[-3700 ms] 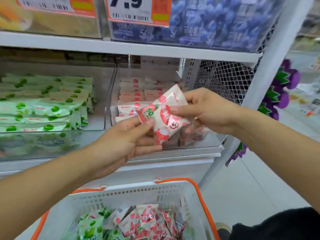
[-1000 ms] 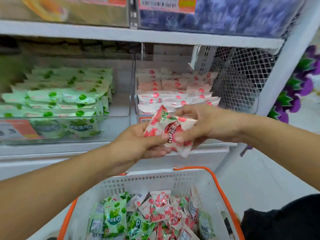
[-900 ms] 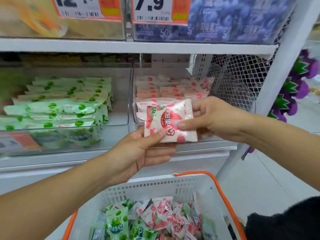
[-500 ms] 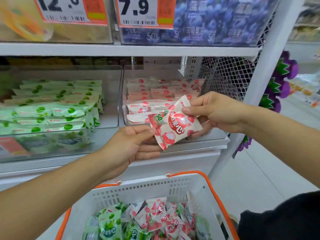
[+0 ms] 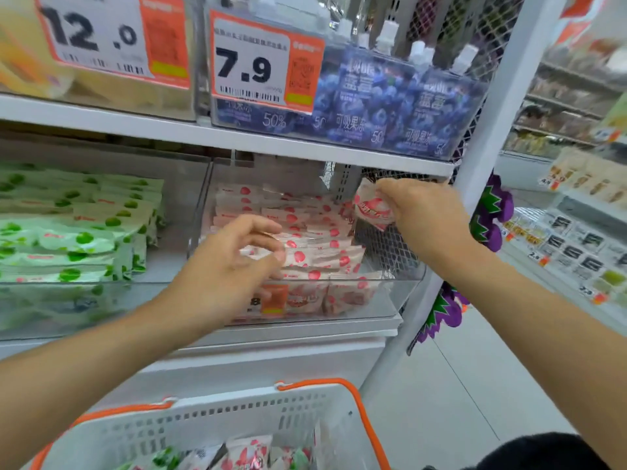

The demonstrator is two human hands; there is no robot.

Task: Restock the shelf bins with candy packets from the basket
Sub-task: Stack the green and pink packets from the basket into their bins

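The white lower shelf (image 5: 288,337) at centre frame carries two clear bins side by side: the left bin (image 5: 101,300) holds green packets (image 5: 78,239), the right bin (image 5: 400,293) pink packets (image 5: 319,256).

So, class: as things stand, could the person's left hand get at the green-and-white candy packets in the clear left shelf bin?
Probably yes: the left hand hovers empty, the green-and-white candy packets lie beside it, and the bin is open-topped.

My right hand (image 5: 425,215) is raised far right, fingers pinched together. My left hand (image 5: 234,262) reaches forward at centre, fingers loosely curled, holding nothing. Both forearms are extended.
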